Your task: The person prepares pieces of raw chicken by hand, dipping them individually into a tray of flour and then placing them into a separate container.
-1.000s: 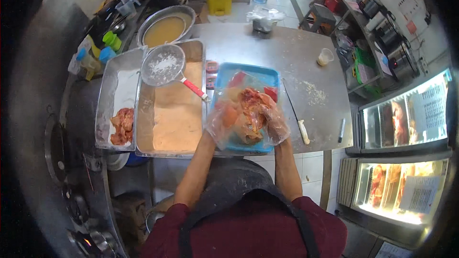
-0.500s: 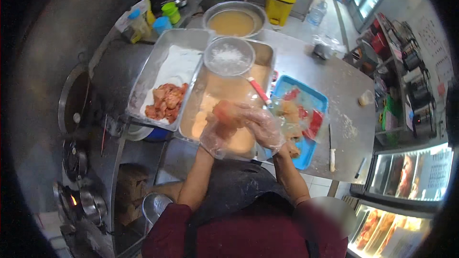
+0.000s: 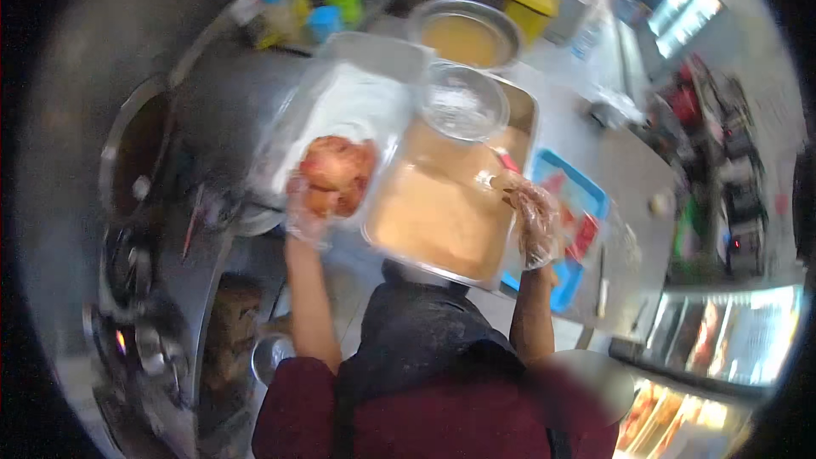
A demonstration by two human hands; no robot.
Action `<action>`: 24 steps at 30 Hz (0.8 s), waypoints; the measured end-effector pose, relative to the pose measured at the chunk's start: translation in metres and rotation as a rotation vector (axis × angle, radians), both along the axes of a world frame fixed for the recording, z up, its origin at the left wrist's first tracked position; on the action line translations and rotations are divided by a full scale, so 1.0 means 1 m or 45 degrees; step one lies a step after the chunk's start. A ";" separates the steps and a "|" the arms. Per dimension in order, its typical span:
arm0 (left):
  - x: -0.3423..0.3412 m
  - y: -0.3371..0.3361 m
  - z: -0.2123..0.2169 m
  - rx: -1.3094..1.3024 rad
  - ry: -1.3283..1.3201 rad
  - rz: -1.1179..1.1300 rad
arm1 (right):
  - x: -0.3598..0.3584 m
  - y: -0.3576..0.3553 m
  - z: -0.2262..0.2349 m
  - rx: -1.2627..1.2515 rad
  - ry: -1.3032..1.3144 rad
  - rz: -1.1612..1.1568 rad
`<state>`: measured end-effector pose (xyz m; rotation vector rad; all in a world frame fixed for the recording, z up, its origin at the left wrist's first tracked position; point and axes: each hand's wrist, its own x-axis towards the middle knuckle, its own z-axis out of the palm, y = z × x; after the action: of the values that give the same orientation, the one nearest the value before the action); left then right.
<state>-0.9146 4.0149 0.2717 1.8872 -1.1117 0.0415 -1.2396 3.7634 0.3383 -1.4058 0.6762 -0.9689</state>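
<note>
My left hand (image 3: pixel 308 214), in a clear plastic glove, is at the near end of the flour-filled metal tray (image 3: pixel 272 149). It is closed around a batter-coated piece of raw meat (image 3: pixel 330 166), just over a pile of reddish meat pieces (image 3: pixel 364 166). My right hand (image 3: pixel 537 223), gloved too, hovers by the right rim of the tray of orange batter (image 3: pixel 442 221). Close to its fingertips is a red stick-like thing with white ends (image 3: pixel 505 159). Motion blur hides whether those fingers grip anything.
A clear bowl of white powder (image 3: pixel 463 102) sits over the batter tray's far end. Behind it stands a metal basin of yellowish liquid (image 3: pixel 466 34). A blue tray (image 3: pixel 565 289) with red packets lies at right. A large pan (image 3: pixel 127 153) and a lit burner (image 3: pixel 121 340) are at left.
My hands have parted. The left has moved left from the batter to the meat pile with the piece of meat; the right has shifted to the batter tray's right rim. The view has swung.
</note>
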 end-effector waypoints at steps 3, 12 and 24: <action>0.057 0.025 -0.061 -0.667 1.554 0.107 | -0.068 -0.032 -0.008 -0.021 0.016 -0.304; 0.089 -0.016 -0.055 -0.317 1.297 0.633 | -0.252 -0.029 -0.081 0.311 0.976 -0.488; 0.085 -0.048 -0.034 -0.165 1.026 0.689 | -0.227 -0.052 -0.154 -0.650 1.218 -0.114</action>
<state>-0.8298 3.9670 0.2373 1.7720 -0.0487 -0.3088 -1.4663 3.7110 0.1844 -2.3390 1.2460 -0.4947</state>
